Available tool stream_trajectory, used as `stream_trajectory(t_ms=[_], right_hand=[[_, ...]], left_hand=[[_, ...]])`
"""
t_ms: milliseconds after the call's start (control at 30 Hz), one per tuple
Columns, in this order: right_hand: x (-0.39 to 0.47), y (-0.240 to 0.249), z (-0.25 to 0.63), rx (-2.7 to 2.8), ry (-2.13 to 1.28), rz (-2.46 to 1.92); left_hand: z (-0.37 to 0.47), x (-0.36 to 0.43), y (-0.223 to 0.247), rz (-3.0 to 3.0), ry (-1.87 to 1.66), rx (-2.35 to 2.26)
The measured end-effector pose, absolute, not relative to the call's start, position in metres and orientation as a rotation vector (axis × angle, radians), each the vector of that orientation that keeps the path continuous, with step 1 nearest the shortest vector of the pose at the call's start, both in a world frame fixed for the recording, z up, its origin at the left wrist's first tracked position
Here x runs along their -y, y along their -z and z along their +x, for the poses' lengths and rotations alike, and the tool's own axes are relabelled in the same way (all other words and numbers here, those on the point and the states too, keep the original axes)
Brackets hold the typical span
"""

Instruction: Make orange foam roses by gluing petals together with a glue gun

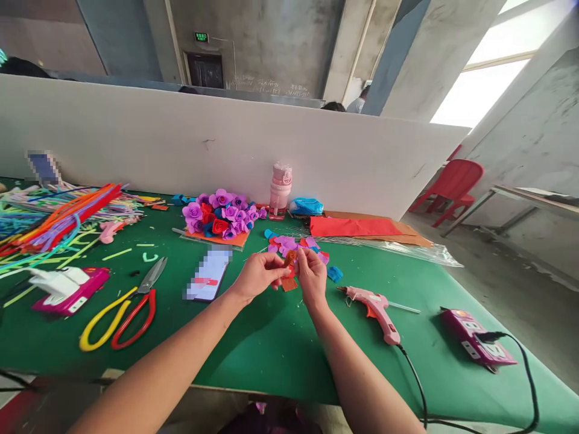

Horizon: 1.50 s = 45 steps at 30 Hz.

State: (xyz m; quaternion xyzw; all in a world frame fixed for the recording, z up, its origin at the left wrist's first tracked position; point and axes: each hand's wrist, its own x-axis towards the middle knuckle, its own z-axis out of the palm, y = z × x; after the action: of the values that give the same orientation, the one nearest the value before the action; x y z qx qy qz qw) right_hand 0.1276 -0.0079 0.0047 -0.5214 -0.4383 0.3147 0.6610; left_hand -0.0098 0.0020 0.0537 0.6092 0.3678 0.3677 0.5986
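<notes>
A pink water bottle (pixel 280 194) stood at the far edge of the green table (pixel 271 355), a blue packet (pixel 307 207) just beside it. Behind that edge ran a pale partition (pixel 181 141). A phone (pixel 216 278) lay in from the near edge. One magenta power strip (pixel 85 294) sat toward the left end, a white plug (pixel 58 281) in it; another magenta power strip (pixel 474 340) lay near the right edge with a black cable (pixel 528 369). Beyond the right edge stood a red chair (pixel 456 181).

left fingers (pixel 281 273), right fingers (pixel 304 259): pinching brown piece (pixel 290 258) | glue gun (pixel 376 302) (pink): right | scissors (pixel 145 287): left
</notes>
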Motion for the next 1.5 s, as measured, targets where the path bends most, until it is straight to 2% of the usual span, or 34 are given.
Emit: stream_trajectory(t_ms=[200,367,600,867,1200,1500], right_hand=[[0.006,-0.004,0.129,1.027,-0.601,-1.168],[0.004,-0.005,0.129,1.092,-0.515,-1.199],[0.000,-0.005,0.137,1.085,-0.426,-1.243],[-0.005,-0.005,0.145,1.107,-0.311,-1.349],[-0.011,-0.004,0.159,1.136,-0.270,-1.400],[-0.014,0.003,0.162,1.218,-0.227,-1.627]], left_hand=[[-0.023,0.047,-0.036,1.509,-1.111,-0.973],[-0.036,0.078,-0.007,1.953,-1.311,-0.906],[-0.038,0.072,-0.001,2.079,-1.387,-0.947],[-0.044,0.057,0.009,1.907,-1.397,-1.175],[-0.042,0.063,0.006,1.721,-1.402,-1.105],[-0.010,0.005,-0.046,1.540,-1.446,-0.923]])
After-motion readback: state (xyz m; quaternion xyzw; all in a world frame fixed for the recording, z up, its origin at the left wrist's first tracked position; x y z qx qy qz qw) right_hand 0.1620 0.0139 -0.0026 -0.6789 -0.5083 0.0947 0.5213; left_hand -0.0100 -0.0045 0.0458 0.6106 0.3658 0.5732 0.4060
